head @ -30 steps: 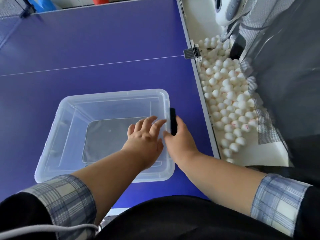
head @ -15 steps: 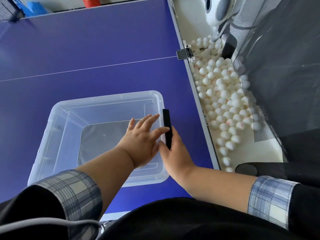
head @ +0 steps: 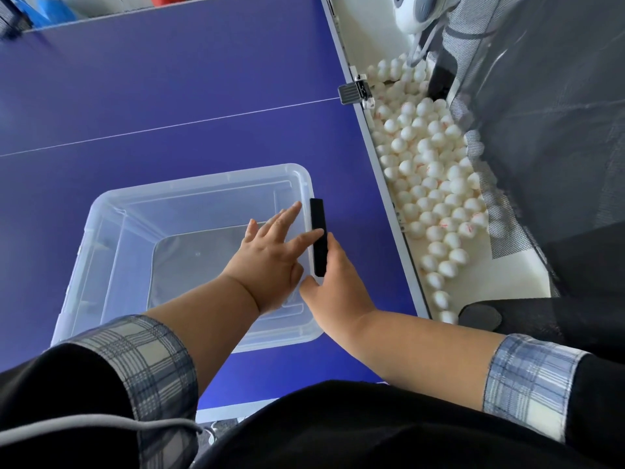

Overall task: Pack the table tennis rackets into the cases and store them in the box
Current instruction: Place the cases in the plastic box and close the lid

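Observation:
A clear plastic box (head: 203,179) stands open on the blue table tennis table (head: 169,79), with nothing visible inside it. A flat black case (head: 318,225), seen edge-on as a narrow bar, stands upright against the box's right rim. My right hand (head: 334,286) grips its lower part from the near side, thumb on the left. My left hand (head: 270,258) reaches over the box's right side with fingers straight and spread, and one fingertip touches the case's left face. No bare racket is visible.
Right of the table edge, a trough holds several white balls (head: 429,170) under dark netting (head: 541,130). A white ball machine (head: 416,11) sits at the top right. A metal net clamp (head: 353,91) grips the table's right edge.
My left fingers have uncurled from the box rim and now lie straight against the case. The case stands higher beside the rim. The view has shifted slightly.

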Tool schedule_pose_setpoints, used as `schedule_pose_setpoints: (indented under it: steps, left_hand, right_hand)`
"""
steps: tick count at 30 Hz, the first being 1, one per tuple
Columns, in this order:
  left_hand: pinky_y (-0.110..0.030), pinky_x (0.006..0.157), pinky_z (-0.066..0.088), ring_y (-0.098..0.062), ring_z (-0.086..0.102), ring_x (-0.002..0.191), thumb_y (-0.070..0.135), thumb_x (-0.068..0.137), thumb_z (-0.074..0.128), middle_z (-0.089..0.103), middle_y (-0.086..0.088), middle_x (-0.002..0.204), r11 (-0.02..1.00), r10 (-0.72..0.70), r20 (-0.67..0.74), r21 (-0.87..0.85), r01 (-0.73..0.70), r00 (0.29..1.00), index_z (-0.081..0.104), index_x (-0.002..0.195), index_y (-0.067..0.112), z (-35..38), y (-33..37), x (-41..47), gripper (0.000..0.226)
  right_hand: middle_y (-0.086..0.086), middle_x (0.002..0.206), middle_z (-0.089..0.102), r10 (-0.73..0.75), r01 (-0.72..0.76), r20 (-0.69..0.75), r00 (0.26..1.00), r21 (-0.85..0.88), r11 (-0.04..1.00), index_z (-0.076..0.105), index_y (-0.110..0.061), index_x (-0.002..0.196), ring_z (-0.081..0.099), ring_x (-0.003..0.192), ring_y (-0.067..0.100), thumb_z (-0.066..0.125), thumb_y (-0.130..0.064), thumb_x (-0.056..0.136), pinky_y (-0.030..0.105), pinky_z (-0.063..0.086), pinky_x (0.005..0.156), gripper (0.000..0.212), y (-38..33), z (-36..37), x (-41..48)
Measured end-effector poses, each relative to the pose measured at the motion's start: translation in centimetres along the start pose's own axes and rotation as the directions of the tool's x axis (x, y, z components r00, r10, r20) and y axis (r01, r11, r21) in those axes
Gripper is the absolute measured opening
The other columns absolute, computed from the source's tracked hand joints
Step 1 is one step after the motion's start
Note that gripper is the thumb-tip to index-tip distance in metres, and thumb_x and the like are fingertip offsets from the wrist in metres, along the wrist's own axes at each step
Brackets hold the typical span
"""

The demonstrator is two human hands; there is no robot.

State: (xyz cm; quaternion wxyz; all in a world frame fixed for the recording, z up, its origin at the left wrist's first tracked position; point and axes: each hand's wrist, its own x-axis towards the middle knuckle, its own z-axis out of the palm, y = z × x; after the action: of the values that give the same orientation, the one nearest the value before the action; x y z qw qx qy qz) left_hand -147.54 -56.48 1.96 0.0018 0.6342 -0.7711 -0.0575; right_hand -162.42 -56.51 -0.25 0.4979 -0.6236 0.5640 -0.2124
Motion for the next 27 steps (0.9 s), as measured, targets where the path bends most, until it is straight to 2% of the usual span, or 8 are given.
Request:
schedule_pose_setpoints:
  steps: [4,9,12,16,18,21,24,27]
  left_hand:
    - [-0.065,0.114,0.025,-0.037,0.029,0.145,0.022,0.087,0.049,0.021,-0.015,0.160,0.999,-0.009,-0.015,-0.040,0.008,1.000,0.039,0.144,0.033,0.1,-0.1,0.0,0.059]
    - [-0.063,0.116,0.022,-0.037,0.027,0.146,0.017,0.088,0.057,0.021,-0.015,0.161,0.996,-0.025,-0.037,-0.081,0.022,0.999,0.049,0.141,0.026,0.3,-0.1,0.0,0.054]
    - [-0.061,0.118,0.018,-0.035,0.021,0.149,0.020,0.091,0.054,0.014,-0.013,0.163,0.996,-0.024,-0.027,-0.083,0.022,0.999,0.045,0.145,0.029,0.1,-0.3,-0.2,0.055]
    - [-0.057,0.120,0.015,-0.031,0.015,0.151,0.020,0.095,0.048,0.011,-0.010,0.164,0.995,-0.030,-0.027,-0.099,0.028,0.999,0.040,0.148,0.032,-0.5,-0.1,-0.4,0.055]
    - [-0.055,0.120,0.018,-0.031,0.016,0.150,0.018,0.095,0.047,0.014,-0.011,0.163,0.990,-0.021,-0.037,-0.140,0.015,0.999,0.038,0.149,0.031,-0.6,-0.4,-0.4,0.056]
    - [-0.045,0.120,0.025,-0.029,0.023,0.149,0.013,0.095,0.049,0.019,-0.009,0.163,0.976,-0.036,-0.042,-0.216,0.026,0.998,0.028,0.154,0.027,-0.9,-2.4,-1.0,0.064]
    - [-0.037,0.121,0.020,-0.022,0.020,0.150,0.020,0.098,0.049,0.018,0.000,0.164,0.962,-0.149,0.017,-0.229,0.149,0.989,0.019,0.157,0.029,-1.5,-5.9,-3.9,0.067]
    - [-0.037,0.120,0.021,-0.022,0.023,0.149,0.028,0.099,0.048,0.023,0.002,0.163,0.942,-0.228,-0.002,-0.255,0.220,0.974,0.032,0.153,0.029,-1.8,-10.5,-8.3,0.056]
  right_hand:
    - [-0.001,0.156,0.045,0.008,-0.008,-0.009,1.000,-0.009,1.000,0.027,-0.024,0.158,0.045,0.142,0.017,0.066,-0.026,0.094,0.040,0.045,0.112,0.075,0.1,0.1,0.0]
    - [-0.005,0.136,0.058,-0.018,0.018,0.005,1.000,0.003,1.000,0.038,-0.028,0.151,0.057,0.126,0.011,0.065,-0.024,0.095,0.037,0.051,0.105,0.062,0.0,-0.2,0.0]
    - [-0.004,0.158,0.041,-0.030,0.032,0.056,0.998,-0.044,0.999,0.023,-0.027,0.159,0.039,0.145,0.012,0.064,-0.041,0.095,0.038,0.038,0.118,0.077,-0.2,-0.5,-0.2]
    - [-0.001,0.170,0.008,-0.033,0.061,0.121,0.992,-0.237,0.970,0.000,-0.017,0.163,0.009,0.156,0.013,0.058,-0.042,0.098,0.029,0.015,0.124,0.090,-0.9,-0.9,-1.1]
    - [0.001,0.171,-0.006,-0.091,0.124,0.101,0.991,-0.404,0.906,-0.006,-0.015,0.162,-0.004,0.157,0.013,0.050,-0.044,0.101,0.035,0.005,0.127,0.087,-1.8,-0.6,-1.5]
    - [0.004,0.170,-0.015,-0.145,0.173,0.097,0.985,-0.646,0.744,-0.005,-0.015,0.162,-0.015,0.156,0.020,0.037,-0.049,0.104,0.047,-0.005,0.126,0.080,-3.9,0.8,-1.1]
    - [0.002,0.171,-0.011,-0.210,0.245,0.142,0.967,-0.727,0.641,0.008,-0.022,0.162,-0.017,0.156,0.021,0.031,-0.057,0.102,0.055,-0.008,0.123,0.073,-6.4,3.3,-0.6]
    - [0.001,0.171,-0.007,-0.177,0.260,0.191,0.965,-0.757,0.599,0.014,-0.026,0.161,-0.015,0.157,0.022,0.030,-0.062,0.101,0.056,-0.009,0.122,0.072,-8.7,7.3,-0.2]
